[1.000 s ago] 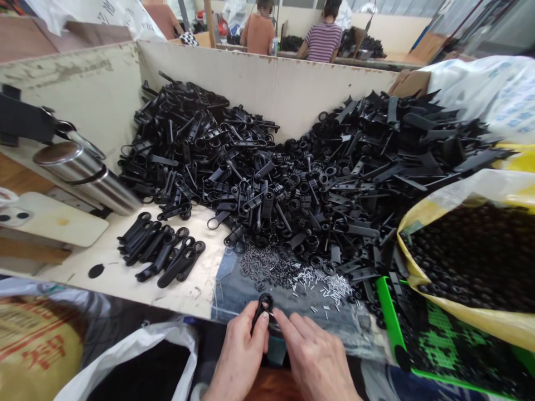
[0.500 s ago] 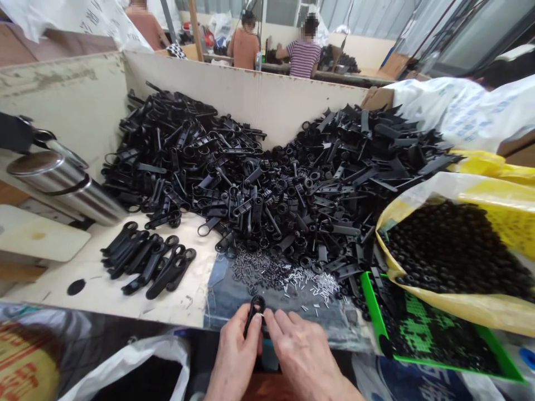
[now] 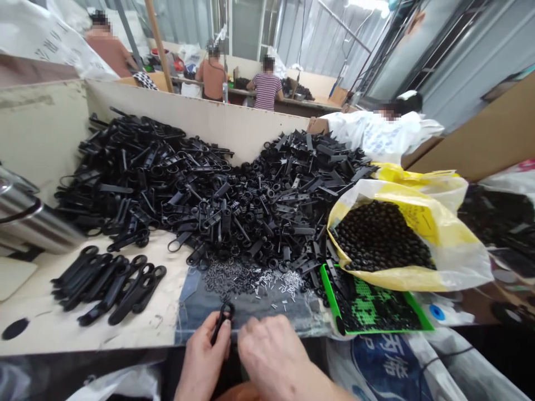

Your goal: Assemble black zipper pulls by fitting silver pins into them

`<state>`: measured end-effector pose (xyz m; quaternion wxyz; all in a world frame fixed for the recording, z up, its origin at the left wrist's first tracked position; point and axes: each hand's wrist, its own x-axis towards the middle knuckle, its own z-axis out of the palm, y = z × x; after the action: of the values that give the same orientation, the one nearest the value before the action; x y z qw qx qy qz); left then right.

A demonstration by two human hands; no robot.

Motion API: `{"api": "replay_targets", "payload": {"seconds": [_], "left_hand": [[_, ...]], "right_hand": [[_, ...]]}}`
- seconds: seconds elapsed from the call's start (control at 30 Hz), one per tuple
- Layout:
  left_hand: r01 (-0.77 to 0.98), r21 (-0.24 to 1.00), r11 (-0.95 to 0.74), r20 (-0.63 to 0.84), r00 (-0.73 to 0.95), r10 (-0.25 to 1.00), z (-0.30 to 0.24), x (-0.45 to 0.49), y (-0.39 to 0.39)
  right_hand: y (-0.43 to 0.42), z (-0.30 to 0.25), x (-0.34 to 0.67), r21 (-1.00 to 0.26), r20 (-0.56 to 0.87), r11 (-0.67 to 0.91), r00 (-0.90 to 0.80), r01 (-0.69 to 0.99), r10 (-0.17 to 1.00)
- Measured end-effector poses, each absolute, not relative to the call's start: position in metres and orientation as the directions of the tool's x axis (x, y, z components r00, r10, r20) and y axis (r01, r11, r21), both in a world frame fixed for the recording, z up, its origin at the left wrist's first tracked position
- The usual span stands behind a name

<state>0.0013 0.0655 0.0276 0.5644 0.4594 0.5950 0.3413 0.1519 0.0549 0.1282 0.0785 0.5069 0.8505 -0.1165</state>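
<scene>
My left hand (image 3: 203,353) grips a black plastic handle-like part with a ring end (image 3: 223,322), the ring sticking up above thumb and fingers. Just to its right, my right hand (image 3: 271,351) is closed with its fingers curled down, slightly apart from that part; whatever it holds, if anything, is hidden. Beyond both hands, small dark pins (image 3: 228,278) and silvery metal pins (image 3: 284,283) lie scattered on a dark mat (image 3: 196,314). A row of similar black ring-ended parts (image 3: 112,284) lies to the left.
Heaped black plastic parts (image 3: 167,172) fill the table's back. At right are a yellow-white bag (image 3: 451,250) of small black pieces (image 3: 380,234) and a green tray (image 3: 422,320). A steel flask (image 3: 50,228) stands left. Several people work beyond the low partition (image 3: 200,120).
The camera view has swung right, so the table contents appear further left. My right hand has drawn away from the black part and its fingers have curled in; my left hand keeps holding it.
</scene>
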Motion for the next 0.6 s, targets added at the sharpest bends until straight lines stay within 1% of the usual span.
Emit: {"api": "replay_targets", "payload": {"seconds": [0.07,0.13,0.17,0.27,0.3,0.37,0.43,0.5,0.6], "left_hand": [[0.095,0.912,0.399,-0.399,-0.027,0.917,0.035,-0.006,0.067],[-0.043,0.893,0.448,-0.450,-0.103,0.887,0.049,-0.011,0.071],[-0.109,0.877,0.467,-0.478,-0.116,0.871,0.056,-0.012,0.073],[-0.232,0.830,0.507,-0.531,-0.048,0.846,0.077,-0.008,0.078],[-0.261,0.821,0.509,-0.533,-0.026,0.846,0.081,-0.005,0.079],[-0.306,0.801,0.514,-0.543,-0.010,0.840,0.084,0.001,0.080],[-0.322,0.782,0.533,-0.561,0.005,0.827,0.083,0.007,0.081],[-0.329,0.772,0.543,-0.565,0.035,0.824,0.080,0.010,0.083],[-0.363,0.745,0.560,-0.560,0.119,0.820,0.079,0.013,0.087]], "right_hand": [[0.044,0.133,0.169,-0.170,-0.245,0.409,-0.441,0.897,0.864],[0.036,0.136,0.190,-0.269,-0.219,0.335,-0.396,0.903,0.892],[0.035,0.137,0.202,-0.330,-0.188,0.290,-0.364,0.898,0.912],[0.043,0.137,0.240,-0.521,-0.035,0.144,-0.189,0.841,0.981],[0.050,0.136,0.253,-0.558,0.017,0.105,-0.115,0.823,0.993],[0.067,0.134,0.276,-0.569,0.079,0.030,0.018,0.822,0.997],[0.086,0.131,0.291,-0.544,0.087,-0.047,0.112,0.838,0.990],[0.103,0.128,0.298,-0.529,0.068,-0.090,0.148,0.844,0.987],[0.122,0.119,0.292,-0.528,0.043,-0.089,0.131,0.845,0.990]]}}
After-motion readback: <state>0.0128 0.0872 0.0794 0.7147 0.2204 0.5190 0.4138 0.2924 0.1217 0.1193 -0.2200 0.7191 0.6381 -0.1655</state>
